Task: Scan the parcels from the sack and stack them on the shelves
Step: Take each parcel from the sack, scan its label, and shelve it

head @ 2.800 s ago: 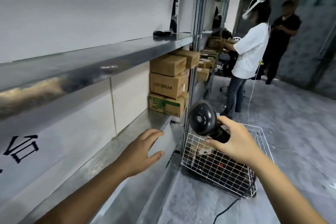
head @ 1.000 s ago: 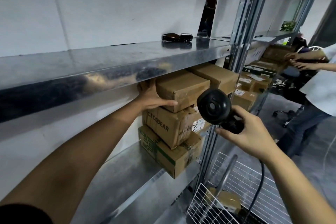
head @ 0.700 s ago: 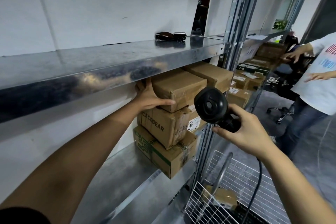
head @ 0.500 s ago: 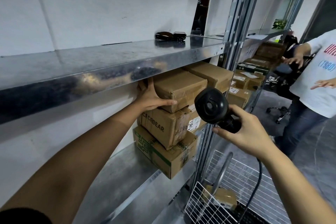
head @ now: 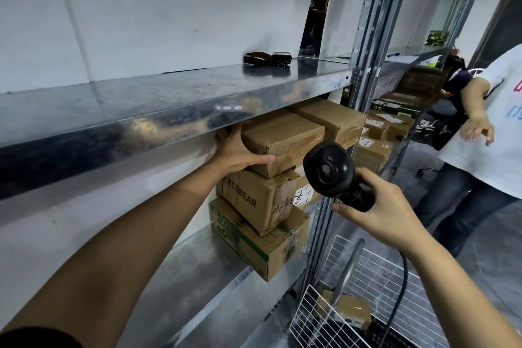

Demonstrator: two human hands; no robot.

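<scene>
White wall [head: 169,8] — mottled grey floor [head: 502,277].

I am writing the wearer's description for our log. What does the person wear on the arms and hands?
No gloves, rings or watch show on the left hand or the right hand. A black sleeve covers the upper left arm; the left forearm is uncovered. The right arm shows no sleeve within the picture.
</scene>
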